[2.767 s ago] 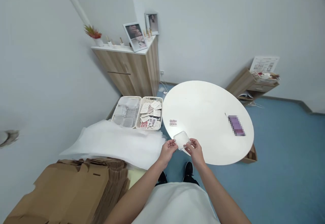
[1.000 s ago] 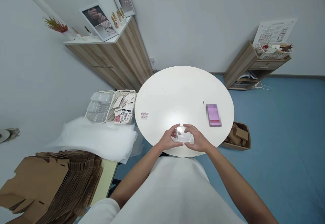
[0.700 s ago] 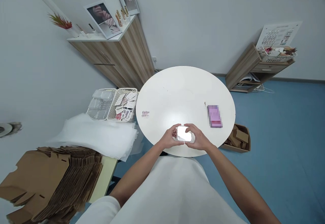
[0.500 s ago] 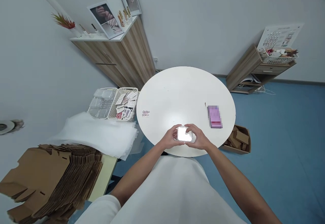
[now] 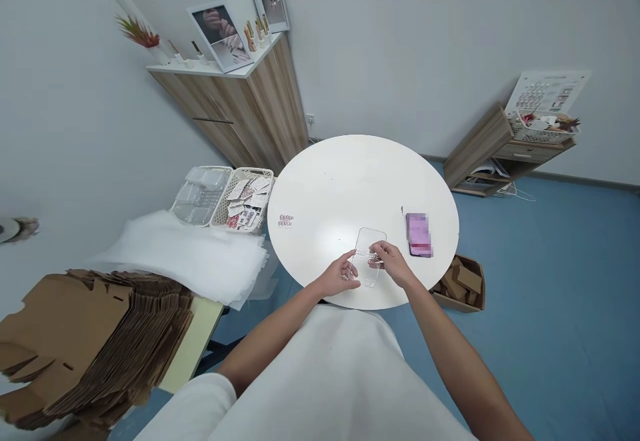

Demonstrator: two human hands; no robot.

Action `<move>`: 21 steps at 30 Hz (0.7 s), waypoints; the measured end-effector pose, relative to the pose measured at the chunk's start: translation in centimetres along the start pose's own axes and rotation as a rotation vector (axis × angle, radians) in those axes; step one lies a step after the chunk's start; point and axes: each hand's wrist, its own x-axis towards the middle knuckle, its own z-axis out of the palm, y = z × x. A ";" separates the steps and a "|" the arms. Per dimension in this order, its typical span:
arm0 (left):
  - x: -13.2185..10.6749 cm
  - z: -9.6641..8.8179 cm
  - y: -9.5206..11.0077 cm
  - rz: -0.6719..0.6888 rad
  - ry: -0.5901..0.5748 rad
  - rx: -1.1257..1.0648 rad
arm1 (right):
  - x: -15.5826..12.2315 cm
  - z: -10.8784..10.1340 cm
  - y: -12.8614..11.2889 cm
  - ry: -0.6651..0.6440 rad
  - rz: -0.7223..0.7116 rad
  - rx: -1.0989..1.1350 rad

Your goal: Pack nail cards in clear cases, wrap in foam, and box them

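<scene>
A small clear plastic case (image 5: 369,258) lies opened flat on the near part of the round white table (image 5: 350,188), its lid swung away from me. My left hand (image 5: 340,276) pinches the case's near left edge. My right hand (image 5: 393,262) grips its right side by the hinge. A small card of pink nail tips (image 5: 285,220) rests at the table's left edge, apart from both hands.
A purple phone-sized object (image 5: 418,234) lies on the table's right side. Two baskets (image 5: 223,194) of clear cases and nail cards stand to the left, beside white foam sheets (image 5: 180,261) and a stack of flat cardboard boxes (image 5: 85,341). A carton (image 5: 463,281) sits on the floor.
The clear case was closed between both hands; now it is opened out flat on the table. The view has tilted a little.
</scene>
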 end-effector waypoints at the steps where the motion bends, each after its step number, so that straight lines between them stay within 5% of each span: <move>1: 0.0 0.0 -0.2 -0.005 0.032 -0.008 | 0.2 0.0 0.2 0.019 0.018 0.000; 12: 0.5 0.0 -3.3 -0.082 0.324 0.038 | 0.4 1.0 3.9 0.071 0.069 0.079; 17: 0.8 -1.0 -4.6 -0.103 0.370 0.131 | -1.5 1.7 7.7 0.142 -0.001 -0.116; 21: 2.0 -1.4 -5.3 -0.116 0.399 0.196 | -1.5 2.5 8.0 0.129 -0.015 -0.227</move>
